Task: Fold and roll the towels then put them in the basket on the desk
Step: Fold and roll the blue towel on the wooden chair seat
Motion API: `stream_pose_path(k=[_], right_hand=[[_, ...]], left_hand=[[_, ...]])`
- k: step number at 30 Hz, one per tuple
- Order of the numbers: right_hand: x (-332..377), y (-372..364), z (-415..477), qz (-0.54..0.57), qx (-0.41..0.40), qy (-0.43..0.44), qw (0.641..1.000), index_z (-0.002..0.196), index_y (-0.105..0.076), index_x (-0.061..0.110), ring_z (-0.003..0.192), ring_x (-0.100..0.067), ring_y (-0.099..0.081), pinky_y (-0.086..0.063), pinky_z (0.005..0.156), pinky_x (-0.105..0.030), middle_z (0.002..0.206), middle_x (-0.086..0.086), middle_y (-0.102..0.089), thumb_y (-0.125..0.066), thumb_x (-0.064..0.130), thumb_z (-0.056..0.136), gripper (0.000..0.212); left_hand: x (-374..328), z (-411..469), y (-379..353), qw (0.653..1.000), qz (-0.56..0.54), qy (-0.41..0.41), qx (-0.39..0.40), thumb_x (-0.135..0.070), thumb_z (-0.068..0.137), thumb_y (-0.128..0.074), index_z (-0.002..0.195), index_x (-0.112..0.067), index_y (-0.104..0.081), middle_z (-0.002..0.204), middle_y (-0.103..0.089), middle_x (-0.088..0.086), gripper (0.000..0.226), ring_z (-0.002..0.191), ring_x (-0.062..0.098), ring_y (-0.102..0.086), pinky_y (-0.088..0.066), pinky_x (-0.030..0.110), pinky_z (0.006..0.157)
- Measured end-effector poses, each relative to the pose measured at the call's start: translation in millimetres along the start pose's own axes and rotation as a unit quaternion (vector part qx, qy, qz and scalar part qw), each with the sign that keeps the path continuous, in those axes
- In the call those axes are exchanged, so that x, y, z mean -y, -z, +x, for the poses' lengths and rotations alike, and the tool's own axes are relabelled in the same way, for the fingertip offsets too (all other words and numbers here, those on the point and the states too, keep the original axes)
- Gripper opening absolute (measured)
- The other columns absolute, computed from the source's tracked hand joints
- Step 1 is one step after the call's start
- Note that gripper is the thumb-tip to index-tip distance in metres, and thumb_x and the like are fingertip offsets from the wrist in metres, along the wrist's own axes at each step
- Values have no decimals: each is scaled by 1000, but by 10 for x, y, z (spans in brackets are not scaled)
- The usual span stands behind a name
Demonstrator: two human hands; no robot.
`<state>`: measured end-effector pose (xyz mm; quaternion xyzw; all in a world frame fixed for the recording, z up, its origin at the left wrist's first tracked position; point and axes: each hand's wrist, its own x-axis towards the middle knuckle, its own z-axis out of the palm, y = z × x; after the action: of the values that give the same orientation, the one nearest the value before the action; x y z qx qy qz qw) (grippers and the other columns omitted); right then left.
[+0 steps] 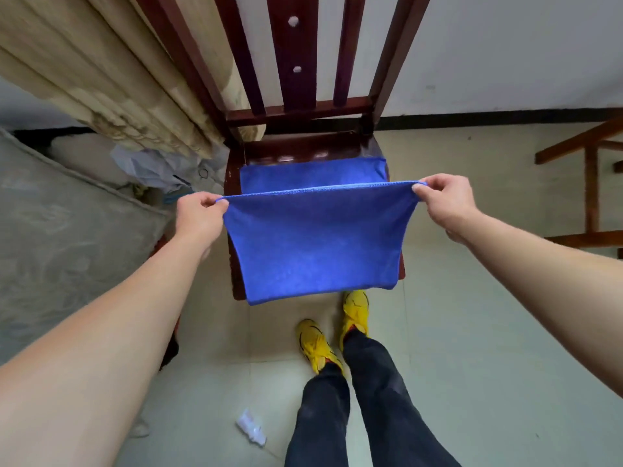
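Towel (317, 241) hangs stretched above the chair (293, 62), left hand (199, 214) and right hand (445, 200) well apart, each pinching a top corner; I read this as the fold's start, next needing corners brought evenly together.

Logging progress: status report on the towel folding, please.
Left hand, right hand pinch held towel by top corners. Second towel on chair seat. Basket not in view.

Chair back (292, 45) ahead (open floor (472, 298) rightward)
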<state>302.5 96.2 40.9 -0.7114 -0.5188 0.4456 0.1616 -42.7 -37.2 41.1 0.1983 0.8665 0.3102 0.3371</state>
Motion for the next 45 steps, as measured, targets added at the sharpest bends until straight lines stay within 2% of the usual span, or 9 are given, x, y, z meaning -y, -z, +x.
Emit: stream_pose_path(k=[3,6,11,18,22,26,34,42,45], right_hand=[[-4,-175,391,-14,12,-10,1000,83,-67,14,72,-15,-55,-46,66,-27,80,-3,-64,-62,17,90,8],[-35,-343,779,-15,32,-29,999,88,-68,8,62,-12,-50,-42,57,-25,76,-3,-61,-62,15,89,9],[-58,-568,1223,26,73,-68,995,87,-63,9,74,-16,-60,-53,61,-25,84,-6,-63,-62,14,92,7],[-111,-761,1550,54,96,-65,992,102,-61,9,79,-16,-62,-58,71,-33,86,-3,-63,-53,17,98,11],[-187,-794,1662,-11,58,-37,998,105,-55,17,80,-21,-61,-55,75,-44,88,-3,-62,-47,27,99,14],[-190,-839,1735,-54,40,-7,998,107,-50,20,73,-20,-56,-51,65,-38,84,-3,-59,-43,29,100,14],[-196,-922,1865,-139,12,-5,990,103,-54,22,97,-30,-61,-52,87,-47,103,-9,-66,-50,35,93,16],[-139,-906,1616,-135,16,-40,990,128,-49,17,101,-28,-61,-51,91,-43,113,-9,-63,-63,40,87,49],[-230,-829,1264,-130,11,-61,990,130,-48,15,96,-28,-62,-51,89,-41,93,-5,-64,-64,39,87,51]], left_hand=[[48,372,-224,999,-19,40,4,-10,91,-59,78,-14,-62,73,-60,2,14,80,20,-56,-51,35,79],[104,714,-431,997,-29,69,2,-8,91,-58,69,-21,-57,71,-57,-1,26,83,21,-58,-52,39,83],[144,1140,-795,995,-38,95,-6,-10,91,-59,89,-17,-62,88,-63,7,7,88,23,-62,-54,46,92],[130,1447,-1094,994,-31,104,-30,-15,93,-55,72,-26,-59,88,-64,5,24,88,25,-63,-52,40,80],[127,1515,-1147,996,19,66,-48,-21,98,-46,90,-20,-54,80,-54,-2,11,81,18,-53,-41,31,70],[49,1544,-1146,994,95,24,-41,-24,101,-37,99,-21,-48,91,-52,4,11,82,19,-49,-37,30,70],[13,1650,-1195,984,151,66,-68,-25,96,-51,94,-17,-47,93,-52,8,9,85,23,-48,-35,30,71],[-91,1302,-1169,991,36,113,-56,-30,90,-62,103,-17,-41,97,-49,3,28,88,19,-48,-37,26,74],[55,1014,-1053,990,16,125,-63,-27,87,-68,114,-10,-51,104,-50,4,35,95,17,-51,-38,24,78]])
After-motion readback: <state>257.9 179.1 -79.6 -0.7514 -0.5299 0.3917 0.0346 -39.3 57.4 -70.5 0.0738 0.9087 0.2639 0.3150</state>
